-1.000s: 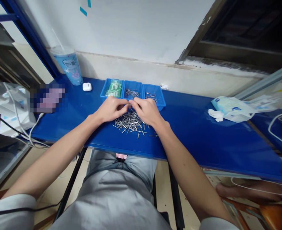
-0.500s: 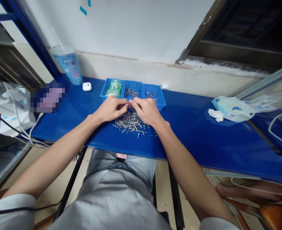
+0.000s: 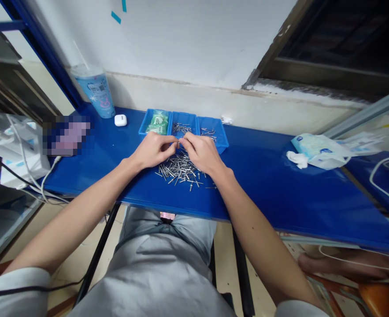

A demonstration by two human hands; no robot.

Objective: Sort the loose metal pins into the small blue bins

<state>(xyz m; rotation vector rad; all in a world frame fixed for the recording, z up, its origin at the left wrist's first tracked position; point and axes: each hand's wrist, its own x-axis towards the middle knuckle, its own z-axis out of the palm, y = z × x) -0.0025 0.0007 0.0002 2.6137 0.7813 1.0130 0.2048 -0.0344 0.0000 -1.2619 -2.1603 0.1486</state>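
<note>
Head view. Both forearms reach forward onto a blue table (image 3: 257,185) and the hands meet at its middle.

Left hand (image 3: 153,150): fingers curled narrow, thumb and fingertips (image 3: 171,141) pinched toward the centre. Right hand (image 3: 202,154): likewise narrow, fingertips (image 3: 185,138) pointing back toward the left hand. The two sets of fingertips are just apart, with a small rivet (image 3: 178,144) showing between them. Which hand grips it, or whether both do, cannot be told from here.

The hands hover just above a loose pile of rivets (image 3: 180,171) lying scattered on the tabletop, their lower edges touching or nearly touching its top. Just beyond the fingertips stand three blue trays side by side. Left tray (image 3: 142,127) holds green pieces, middle tray (image 3: 183,113) holds rivets, right tray (image 3: 221,137) holds a few more.

Further left along the wall: a blue cup with a straw (image 3: 97,94), a white earbud case (image 3: 120,120), a pixelated object (image 3: 66,135) that cannot be made out, and white cables (image 3: 25,165). To the right lie a tissue pack (image 3: 320,152) and a crumpled tissue (image 3: 296,159). Grey clothing (image 3: 157,264) fills the bottom of the view.
</note>
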